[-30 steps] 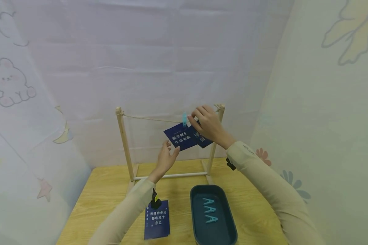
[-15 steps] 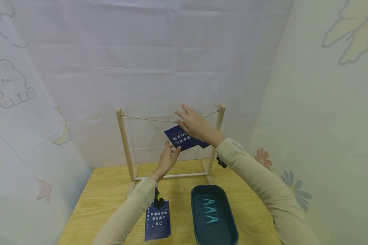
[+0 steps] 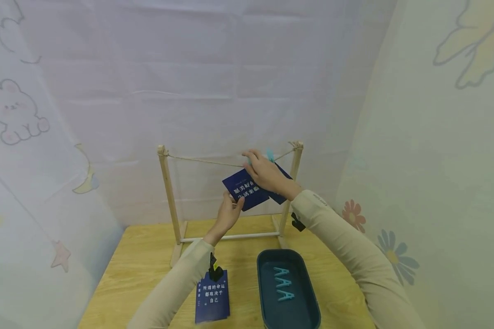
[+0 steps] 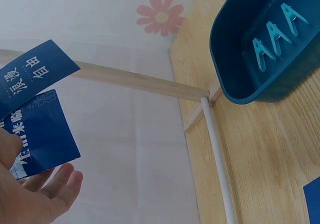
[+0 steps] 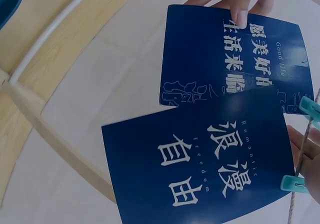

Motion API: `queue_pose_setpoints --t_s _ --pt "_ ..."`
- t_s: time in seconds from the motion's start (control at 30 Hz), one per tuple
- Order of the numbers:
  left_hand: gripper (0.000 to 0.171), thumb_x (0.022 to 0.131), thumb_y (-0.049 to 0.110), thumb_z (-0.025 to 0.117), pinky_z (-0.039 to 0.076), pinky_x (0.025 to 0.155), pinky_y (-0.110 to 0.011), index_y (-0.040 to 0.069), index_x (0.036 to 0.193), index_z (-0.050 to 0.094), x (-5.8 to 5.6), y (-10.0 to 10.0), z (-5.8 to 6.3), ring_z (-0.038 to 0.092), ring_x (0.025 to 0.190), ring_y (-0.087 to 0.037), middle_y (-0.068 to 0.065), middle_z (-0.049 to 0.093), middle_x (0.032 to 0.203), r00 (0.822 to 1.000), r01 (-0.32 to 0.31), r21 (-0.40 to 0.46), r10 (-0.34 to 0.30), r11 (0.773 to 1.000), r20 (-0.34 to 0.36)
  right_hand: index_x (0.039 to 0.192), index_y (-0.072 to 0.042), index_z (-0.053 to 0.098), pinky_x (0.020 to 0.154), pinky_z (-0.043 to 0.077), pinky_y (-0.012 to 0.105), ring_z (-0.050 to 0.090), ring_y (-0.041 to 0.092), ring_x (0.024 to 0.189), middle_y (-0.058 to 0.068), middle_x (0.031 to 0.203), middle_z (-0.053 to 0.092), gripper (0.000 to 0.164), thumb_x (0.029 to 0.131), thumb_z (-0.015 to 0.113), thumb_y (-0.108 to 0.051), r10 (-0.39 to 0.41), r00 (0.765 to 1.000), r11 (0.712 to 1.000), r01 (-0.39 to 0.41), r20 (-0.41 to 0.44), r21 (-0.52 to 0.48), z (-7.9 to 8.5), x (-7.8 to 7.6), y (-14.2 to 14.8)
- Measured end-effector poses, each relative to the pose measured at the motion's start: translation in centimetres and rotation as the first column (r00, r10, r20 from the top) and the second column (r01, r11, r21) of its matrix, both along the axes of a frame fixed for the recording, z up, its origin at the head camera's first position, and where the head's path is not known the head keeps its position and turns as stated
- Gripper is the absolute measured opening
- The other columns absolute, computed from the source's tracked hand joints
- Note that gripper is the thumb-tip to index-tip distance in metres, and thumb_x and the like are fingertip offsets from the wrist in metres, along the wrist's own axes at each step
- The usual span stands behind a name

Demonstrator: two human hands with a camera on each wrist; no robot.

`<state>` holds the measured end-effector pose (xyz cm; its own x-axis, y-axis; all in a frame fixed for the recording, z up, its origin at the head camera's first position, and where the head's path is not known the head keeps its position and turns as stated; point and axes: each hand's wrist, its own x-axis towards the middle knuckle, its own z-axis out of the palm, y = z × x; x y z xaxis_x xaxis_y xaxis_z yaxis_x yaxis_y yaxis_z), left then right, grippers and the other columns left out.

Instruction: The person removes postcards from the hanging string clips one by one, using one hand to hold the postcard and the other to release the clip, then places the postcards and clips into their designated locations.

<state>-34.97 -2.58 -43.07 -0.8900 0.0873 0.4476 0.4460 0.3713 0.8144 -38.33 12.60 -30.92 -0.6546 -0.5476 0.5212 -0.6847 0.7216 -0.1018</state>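
Navy "Good life" card (image 3: 247,191) beneath a strung cord (image 3: 206,161), attended by two bare hands

Clock positions refer to the head view, with the "Good life" card at the centre. At 9 o'clock, the left wooden post (image 3: 170,196) bears one end of the cord. Near 7 o'clock, a stack of printed cards (image 3: 212,308) lies on the wood-grain tabletop (image 3: 140,256). Between 7 and 8 o'clock, the left hand (image 3: 227,214) grasps the lower edge of the "Good life" card, thumb over the printed face and other fingers behind. This card sits tilted just below the cord; a teal clip (image 5: 311,108) overlaps its upper edge. At 2 o'clock, the right hand (image 3: 267,176) is raised at the cord, fingers close to that clip; whether they pinch it cannot be told. At 1 o'clock, a second clip (image 3: 270,155) on the cord holds the "Romantic freedom" card (image 5: 200,159), which lies toward 3 o'clock and partly covers its neighbour in the right wrist view. At 5 o'clock, a dark teal tray (image 3: 292,315) contains three loose clips (image 4: 272,32) in a row. Farthest right, at 3 o'clock, the right wooden post (image 3: 296,160) carries the cord's other end.
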Motion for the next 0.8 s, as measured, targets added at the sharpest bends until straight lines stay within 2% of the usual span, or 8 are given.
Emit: queue_pose_setpoints --t_s 0.23,0.37,0.43,0.57,0.67,0.8 --pt "0.028 0.092 0.020 0.049 0.051 0.063 -0.030 0.002 0.110 0.038 0.03 -0.27 -0.41 0.060 0.079 -0.024 -0.013 0.055 0.092 1.000 0.012 0.021 -0.011 1.000 -0.007 0.136 -0.008 0.025 0.084 0.043 0.037 0.048 0.022 0.103 0.016 0.132 0.032 0.045 0.097 0.028 -0.029 0.013 0.991 0.992 0.004 0.134 -0.130 -0.29 -0.09 0.32" --pt "0.022 0.092 0.017 0.049 0.051 0.058 -0.027 0.002 0.105 0.041 0.10 -0.38 -0.44 0.062 0.074 -0.026 -0.013 0.057 0.089 1.000 0.005 0.028 -0.004 1.000 -0.025 0.137 -0.006 0.023 0.088 0.040 0.039 0.045 0.024 0.108 0.017 0.131 0.033 0.046 0.098 0.026 -0.028 0.029 0.983 0.984 0.004 0.181 -0.179 -0.23 0.04 0.41" --pt "0.022 0.092 0.016 0.049 0.052 0.057 -0.028 0.001 0.105 0.041 0.10 -0.42 -0.41 0.062 0.073 -0.028 -0.015 0.057 0.089 0.999 0.017 0.044 -0.016 0.999 -0.028 0.137 -0.006 0.023 0.091 0.038 0.039 0.043 0.025 0.111 0.017 0.131 0.033 0.046 0.098 0.025 -0.028 0.025 0.982 0.981 0.011 0.188 -0.192 -0.20 -0.01 0.38" --pt "0.022 0.092 0.013 0.047 0.053 0.060 -0.038 -0.001 0.107 0.039 0.12 -0.51 -0.43 0.062 0.073 -0.033 -0.021 0.056 0.090 0.996 0.086 0.115 -0.085 0.990 -0.015 0.136 -0.004 0.027 0.095 0.034 0.039 0.038 0.026 0.116 0.017 0.133 0.032 0.045 0.098 0.024 -0.029 0.037 0.981 0.975 0.006 0.189 -0.222 -0.22 -0.20 0.30" --pt "0.023 0.092 0.013 0.047 0.053 0.062 -0.042 -0.001 0.108 0.039 0.14 -0.60 -0.50 0.062 0.073 -0.034 -0.022 0.056 0.090 0.994 0.109 0.145 -0.110 0.983 -0.003 0.133 -0.002 0.031 0.092 0.037 0.039 0.042 0.025 0.111 0.017 0.130 0.036 0.044 0.098 0.025 -0.028 0.060 0.981 0.968 -0.013 0.182 -0.250 -0.26 -0.25 0.25" --pt "0.021 0.092 0.013 0.047 0.053 0.061 -0.040 -0.001 0.107 0.041 0.10 -0.59 -0.65 0.062 0.071 -0.032 -0.021 0.057 0.089 0.996 0.085 0.124 -0.084 0.989 -0.011 0.131 0.000 0.033 0.083 0.042 0.037 0.048 0.022 0.098 0.016 0.120 0.043 0.042 0.098 0.028 -0.027 0.088 0.978 0.956 -0.030 0.190 -0.291 -0.27 -0.15 0.30"
